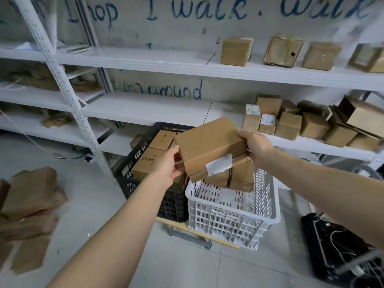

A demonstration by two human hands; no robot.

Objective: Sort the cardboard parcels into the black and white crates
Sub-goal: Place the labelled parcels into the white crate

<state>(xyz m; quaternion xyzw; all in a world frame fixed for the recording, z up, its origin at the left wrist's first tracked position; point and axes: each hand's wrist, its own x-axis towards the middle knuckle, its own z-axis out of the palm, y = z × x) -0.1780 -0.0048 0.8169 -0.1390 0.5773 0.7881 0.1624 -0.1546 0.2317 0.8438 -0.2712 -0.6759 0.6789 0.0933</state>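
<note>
Both hands hold a flat cardboard parcel with a white label above the two crates. My left hand grips its left end and my right hand grips its right end. A second taped parcel sits right under it, over the white crate; which hand carries it I cannot tell. The black crate stands left of the white one and holds several brown parcels with handwriting on them.
White metal shelves run along the wall. Several cardboard boxes crowd the middle shelf at right, more on the upper shelf. Flattened cardboard lies on the floor at left. A black tray with wires sits at lower right.
</note>
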